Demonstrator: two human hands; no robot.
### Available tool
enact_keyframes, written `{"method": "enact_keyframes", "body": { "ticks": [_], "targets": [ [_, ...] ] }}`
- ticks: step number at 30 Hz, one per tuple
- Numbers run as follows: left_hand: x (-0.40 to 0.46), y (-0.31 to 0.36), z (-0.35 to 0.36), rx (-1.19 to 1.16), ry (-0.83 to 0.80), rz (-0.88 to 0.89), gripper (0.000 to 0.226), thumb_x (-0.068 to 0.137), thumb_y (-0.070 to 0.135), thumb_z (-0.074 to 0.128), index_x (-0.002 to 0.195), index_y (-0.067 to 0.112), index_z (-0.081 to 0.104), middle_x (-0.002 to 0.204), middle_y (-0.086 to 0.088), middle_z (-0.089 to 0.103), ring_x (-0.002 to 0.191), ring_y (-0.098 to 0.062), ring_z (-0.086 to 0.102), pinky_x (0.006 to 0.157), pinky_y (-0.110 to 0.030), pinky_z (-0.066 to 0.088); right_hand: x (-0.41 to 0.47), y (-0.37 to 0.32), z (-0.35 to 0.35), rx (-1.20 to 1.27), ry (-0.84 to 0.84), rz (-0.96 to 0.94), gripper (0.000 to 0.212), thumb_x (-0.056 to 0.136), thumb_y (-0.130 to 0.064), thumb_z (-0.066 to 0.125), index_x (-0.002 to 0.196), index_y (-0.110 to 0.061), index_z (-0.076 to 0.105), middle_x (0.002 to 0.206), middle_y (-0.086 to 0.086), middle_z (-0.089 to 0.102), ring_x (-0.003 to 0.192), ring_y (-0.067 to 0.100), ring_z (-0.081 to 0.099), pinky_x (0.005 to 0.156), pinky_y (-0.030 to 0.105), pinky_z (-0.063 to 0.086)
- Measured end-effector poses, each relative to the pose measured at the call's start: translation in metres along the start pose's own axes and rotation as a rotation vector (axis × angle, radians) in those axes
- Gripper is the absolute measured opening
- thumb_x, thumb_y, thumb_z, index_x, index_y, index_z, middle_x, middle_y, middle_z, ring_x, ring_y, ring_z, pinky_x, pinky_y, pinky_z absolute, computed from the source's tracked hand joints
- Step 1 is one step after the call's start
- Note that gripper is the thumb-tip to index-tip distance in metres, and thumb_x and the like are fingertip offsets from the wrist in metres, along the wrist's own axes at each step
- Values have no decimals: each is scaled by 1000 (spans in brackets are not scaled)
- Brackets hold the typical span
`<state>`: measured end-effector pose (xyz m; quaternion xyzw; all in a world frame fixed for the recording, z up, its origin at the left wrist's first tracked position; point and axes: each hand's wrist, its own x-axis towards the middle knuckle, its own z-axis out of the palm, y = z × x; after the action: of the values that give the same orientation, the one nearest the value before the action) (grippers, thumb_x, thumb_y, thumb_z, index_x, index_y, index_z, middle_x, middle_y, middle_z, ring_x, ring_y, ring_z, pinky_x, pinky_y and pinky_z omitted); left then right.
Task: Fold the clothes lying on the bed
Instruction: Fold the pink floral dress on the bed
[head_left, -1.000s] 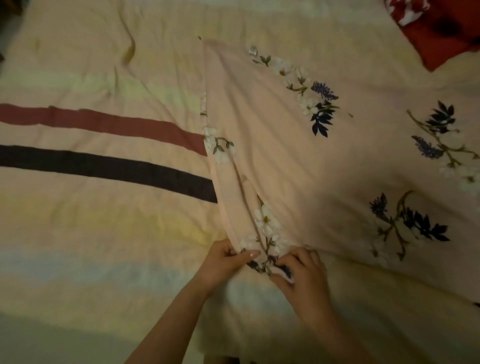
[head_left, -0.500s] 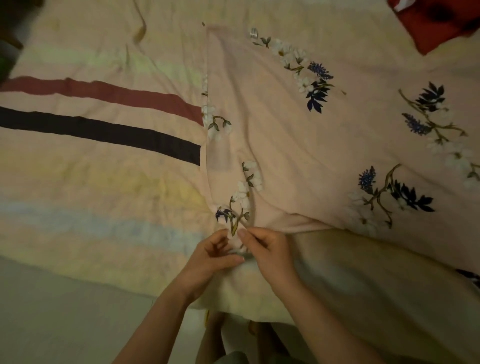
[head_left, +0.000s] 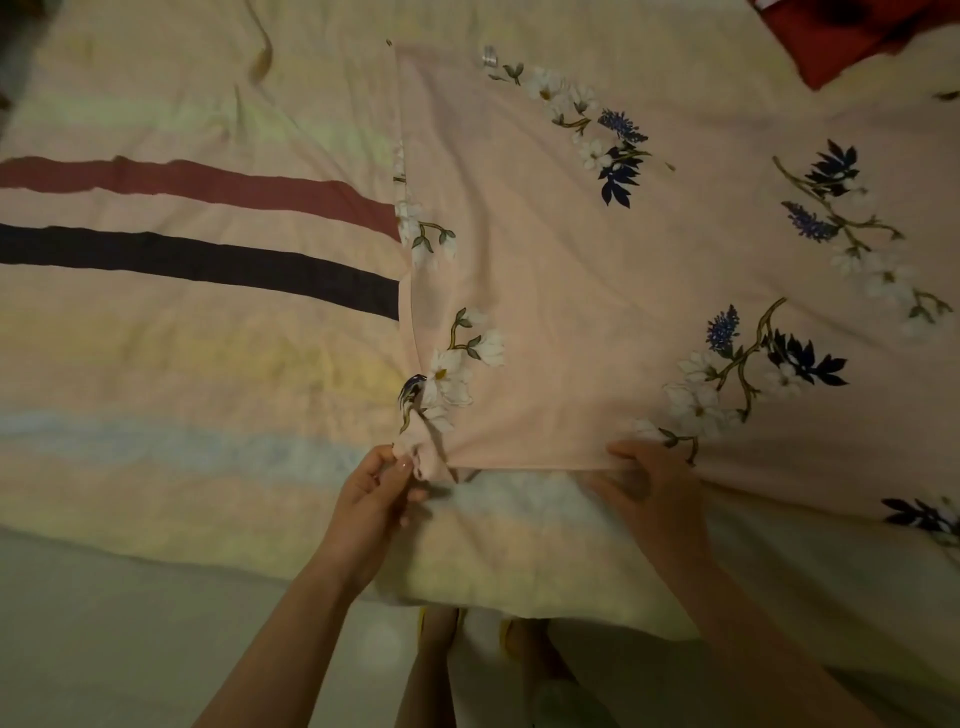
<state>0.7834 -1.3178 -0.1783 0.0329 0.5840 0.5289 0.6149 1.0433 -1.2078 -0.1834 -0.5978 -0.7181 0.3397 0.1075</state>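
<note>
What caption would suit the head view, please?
Both hands, left hand and right hand, pinch the near hem of a pink floral garment on a striped bedsheet.

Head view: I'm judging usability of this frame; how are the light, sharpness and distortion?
Head view: dim, warm light, soft overall; the floral garment stays readable; the red cloth at the top corner is blurred; the bedspread stripes bow from the wide lens.

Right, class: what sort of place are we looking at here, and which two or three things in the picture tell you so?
Most likely a bedroom at home. A striped bedsheet covers a bed, a pink floral garment lies spread on it, and both hands, the left hand and the right hand, hold its near edge.
</note>
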Motion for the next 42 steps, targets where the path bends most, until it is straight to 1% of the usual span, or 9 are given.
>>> {"method": "enact_keyframes", "body": {
  "ticks": [9, 15, 20, 24, 27, 32, 35, 38, 42],
  "targets": [
    [-10, 2, 27, 315, 166, 140, 22, 71, -1, 75, 91, 8, 72, 83, -2, 75, 77, -10, 69, 67, -21, 54, -22, 23, -9, -63, 124, 26, 7, 88, -11, 60, 86, -7, 65, 77, -1, 53, 72, 17, 47, 64, 15, 32],
    [-16, 25, -13, 319, 127, 130, 30, 51, 19, 87, 78, 9, 77, 87, -12, 74, 83, -20, 70, 74, -28, 55, -42, 36, -16, -168, 56, -92, 37, 84, -38, 42, 75, -10, 63, 66, 4, 56, 61, 23, 49, 56, 33, 40],
    [-26, 29, -39, 121, 58, 63, 58, 27, 44, 93, 72, 12, 77, 83, -7, 74, 75, -15, 68, 66, -22, 55, -51, 35, 4, -227, -20, -67, 18, 78, -28, 59, 74, -11, 63, 64, 3, 59, 57, 25, 55, 56, 38, 47],
    [-38, 26, -40, 35, -96, -5, 19, 63, 29, 83, 70, 13, 74, 77, -6, 70, 69, -11, 66, 61, -21, 55, -49, 34, 10, -235, -54, -31, 11, 78, -12, 73, 76, -14, 63, 65, 0, 58, 59, 23, 53, 59, 40, 47],
    [-40, 28, -36, 9, -58, 23, 20, 78, 13, 56, 73, 10, 75, 79, -8, 71, 74, -14, 67, 68, -24, 56, -47, 40, 12, -272, -87, -4, 11, 83, -20, 69, 77, -20, 59, 66, -3, 56, 62, 21, 52, 63, 42, 46],
    [-31, 15, -55, 271, 215, 116, 49, 59, 33, 85, 64, -9, 60, 67, -14, 55, 67, -18, 50, 66, -29, 40, -53, 38, 10, -412, -107, 4, 23, 82, -37, 49, 78, -17, 60, 68, 2, 58, 66, 28, 58, 68, 39, 41],
    [-31, 3, -65, 325, 317, 118, 49, 64, 19, 83, 56, -10, 44, 60, -11, 36, 62, -17, 34, 59, -29, 27, -55, 27, 7, -432, -123, 1, 11, 81, -20, 67, 74, -21, 58, 66, -1, 59, 67, 28, 60, 70, 33, 29],
    [-31, -8, -72, 327, 399, 74, 35, 66, 6, 80, 66, -17, 53, 67, -17, 49, 67, -21, 44, 62, -31, 34, -55, 23, 9, -419, -146, -18, 14, 82, -32, 64, 74, -24, 57, 67, -5, 58, 69, 26, 60, 68, 28, 14],
    [-29, -15, -77, 309, 437, 39, 37, 60, 8, 84, 76, -14, 59, 75, -22, 58, 74, -24, 52, 68, -33, 43, -54, 24, 6, -448, -148, -80, 39, 73, -55, 42, 85, -23, 60, 83, -4, 59, 80, 24, 55, 72, 32, 27]
  ]
}}
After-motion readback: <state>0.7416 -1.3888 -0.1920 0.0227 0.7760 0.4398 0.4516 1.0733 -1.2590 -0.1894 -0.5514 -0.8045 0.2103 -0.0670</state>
